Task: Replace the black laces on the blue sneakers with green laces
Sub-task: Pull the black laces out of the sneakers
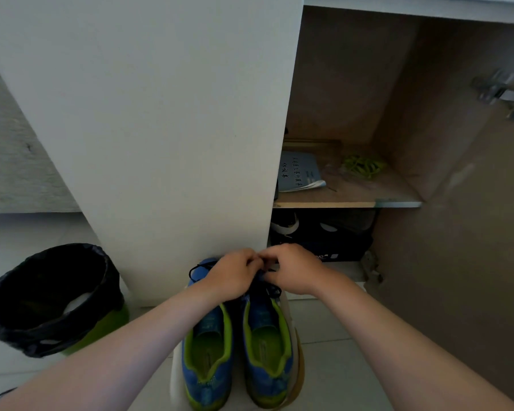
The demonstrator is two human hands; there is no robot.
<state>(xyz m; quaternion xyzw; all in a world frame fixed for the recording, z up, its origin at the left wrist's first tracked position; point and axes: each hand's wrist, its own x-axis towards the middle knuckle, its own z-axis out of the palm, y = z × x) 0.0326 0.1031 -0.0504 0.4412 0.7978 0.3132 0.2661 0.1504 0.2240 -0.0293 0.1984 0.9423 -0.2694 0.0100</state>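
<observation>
As fingers [251, 260] of left hand [232, 277] and right hand [293, 268] pinch black laces [272, 288], blue sneakers [266, 378] lie beneath (green laces [361, 167] well apart)

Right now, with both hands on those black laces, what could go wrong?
The left hand and right hand pinch the black laces close together; a hard tug might tighten a knot. The sneakers sit on a narrow white stand, so pulling could drag one off. The green laces lie bunched on the shelf and may need untangling.

Lined bin [54, 298]; booklet [298, 173] on shelf [324, 204]
</observation>
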